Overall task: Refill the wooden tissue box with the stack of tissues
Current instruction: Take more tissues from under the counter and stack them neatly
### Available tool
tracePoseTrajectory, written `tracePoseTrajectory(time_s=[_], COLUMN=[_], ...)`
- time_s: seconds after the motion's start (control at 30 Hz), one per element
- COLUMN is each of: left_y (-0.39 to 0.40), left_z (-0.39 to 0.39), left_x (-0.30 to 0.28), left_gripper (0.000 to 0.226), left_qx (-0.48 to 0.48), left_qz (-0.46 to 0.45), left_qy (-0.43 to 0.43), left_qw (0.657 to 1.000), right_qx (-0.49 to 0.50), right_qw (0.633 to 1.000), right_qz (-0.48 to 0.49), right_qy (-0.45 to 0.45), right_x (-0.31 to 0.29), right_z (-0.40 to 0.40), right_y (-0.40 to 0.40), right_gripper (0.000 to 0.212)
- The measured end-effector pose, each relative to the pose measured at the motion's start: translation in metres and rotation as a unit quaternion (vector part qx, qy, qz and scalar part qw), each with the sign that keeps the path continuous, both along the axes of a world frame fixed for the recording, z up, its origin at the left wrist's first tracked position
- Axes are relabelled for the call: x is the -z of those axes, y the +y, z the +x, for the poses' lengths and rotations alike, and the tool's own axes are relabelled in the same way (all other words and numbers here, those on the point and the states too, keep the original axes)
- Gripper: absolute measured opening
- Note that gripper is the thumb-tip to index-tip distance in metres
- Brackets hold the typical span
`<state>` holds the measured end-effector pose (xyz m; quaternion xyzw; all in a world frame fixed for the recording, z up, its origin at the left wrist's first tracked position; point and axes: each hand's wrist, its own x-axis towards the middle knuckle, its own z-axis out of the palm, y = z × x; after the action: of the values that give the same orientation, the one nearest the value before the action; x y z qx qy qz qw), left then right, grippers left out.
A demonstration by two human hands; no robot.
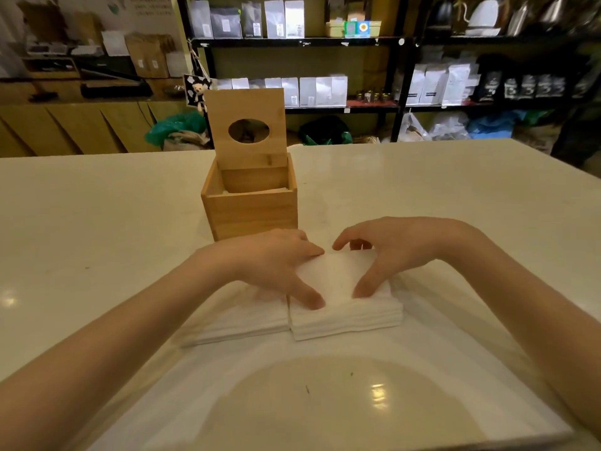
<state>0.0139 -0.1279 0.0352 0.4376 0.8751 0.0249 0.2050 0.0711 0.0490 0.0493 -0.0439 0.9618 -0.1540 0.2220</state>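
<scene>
A wooden tissue box (249,212) stands on the white counter, its lid (247,128) with an oval hole swung upright at the back. A few tissues show low inside it. In front of the box lie two white tissue stacks side by side: a lower left stack (240,320) and a thicker right stack (344,307). My left hand (276,262) rests across the gap, thumb pressing the right stack's top. My right hand (400,249) arches over the right stack, with its thumb on the top and its fingers curled at the far edge.
The white counter (113,222) extends left, right and toward me. Behind it, black shelves (299,42) hold white and dark bags, jars and kettles. Green and blue sacks lie on the floor by the shelves.
</scene>
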Motion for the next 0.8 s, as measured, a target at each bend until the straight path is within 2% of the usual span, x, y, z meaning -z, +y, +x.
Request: tracePoseTrajectory(time_s=[0.17,0.3,0.47,0.53,0.63,0.7,0.8], left_y=[0.008,0.013,0.017,0.017,0.014,0.010,0.003], left_z=[0.001,0.002,0.000,-0.001,-0.004,-0.007,-0.013], left_x=[-0.003,-0.005,-0.005,-0.004,-0.005,-0.009,-0.016], left_gripper=[0.069,0.058,0.058,0.054,0.041,0.030,0.029], left_qx=[-0.011,-0.023,-0.031,-0.033,-0.054,-0.081,-0.125], left_qz=[-0.017,-0.018,-0.009,0.019,0.096,0.156,0.241], left_qy=[-0.025,-0.053,-0.056,-0.061,-0.095,-0.159,-0.229], left_qw=[0.999,0.998,0.998,0.997,0.989,0.971,0.935], right_qx=[-0.004,-0.022,-0.026,-0.015,0.017,0.035,0.073], right_qw=[1.000,1.000,0.998,0.995,0.984,0.973,0.950], right_qz=[-0.014,-0.021,-0.052,-0.079,-0.170,-0.222,-0.295], right_qy=[-0.014,0.006,0.034,0.053,0.047,0.046,0.065], right_x=[0.003,0.004,0.005,0.002,-0.006,-0.011,-0.019], right_z=[0.001,0.002,0.002,0.002,0.003,0.003,0.002], right_y=[-0.001,0.000,0.002,0.006,0.017,0.024,0.036], right_gripper=[0.060,0.034,0.038,0.035,0.027,0.024,0.028])
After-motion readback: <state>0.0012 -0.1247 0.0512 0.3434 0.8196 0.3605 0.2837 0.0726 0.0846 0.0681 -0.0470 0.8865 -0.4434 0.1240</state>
